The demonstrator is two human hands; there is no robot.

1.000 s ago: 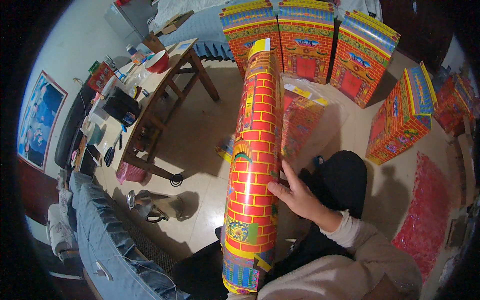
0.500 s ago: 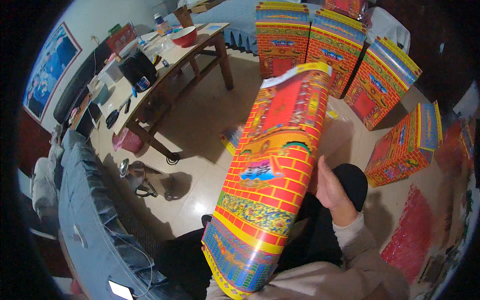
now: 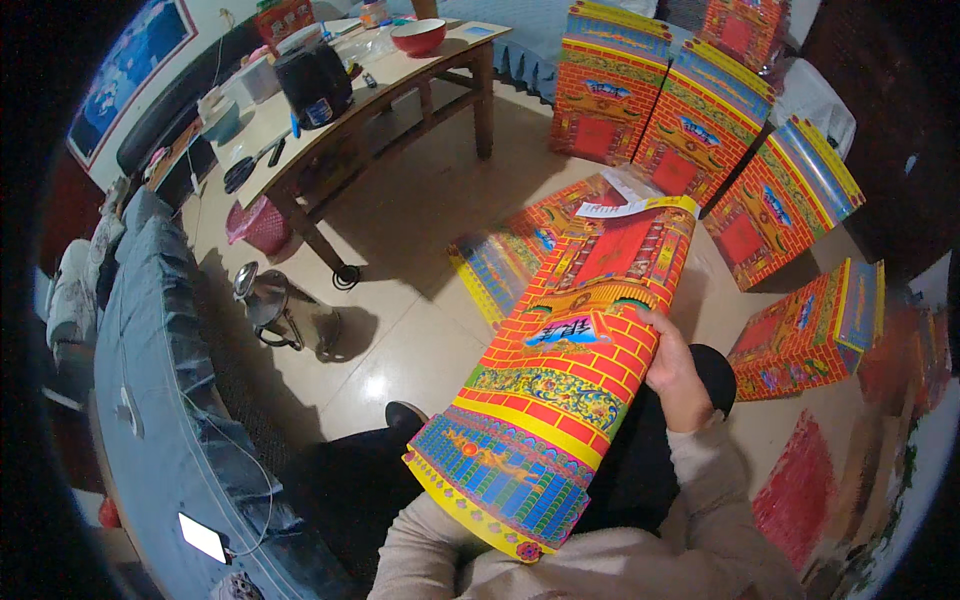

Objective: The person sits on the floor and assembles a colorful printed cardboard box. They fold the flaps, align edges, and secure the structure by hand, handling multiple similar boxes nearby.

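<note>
A red and yellow printed paper box [image 3: 570,370], with a brick pattern and a blue band, slants across my lap. My right hand [image 3: 677,375] grips its right edge, thumb on the printed face and the other fingers out of sight behind. My left forearm [image 3: 430,530] reaches up beneath the box's near end; the box hides my left hand. At the far end, a white paper flap [image 3: 620,208] sticks out. Beyond the box, a flat piece of matching printed paper [image 3: 500,262] lies on the floor, partly covered by it.
Several matching boxes [image 3: 700,125] stand upright at the back right, and another box [image 3: 800,330] stands nearer. A wooden table [image 3: 400,95] holds a red bowl [image 3: 418,38] and a black appliance [image 3: 313,88]. A metal kettle [image 3: 290,310] stands left, beside a blue-covered couch [image 3: 160,400].
The box has swung lower and flatter. My right hand, earlier held with fingers straight beside its edge, has closed on that edge. My left sleeve has come into sight; the view has shifted.
</note>
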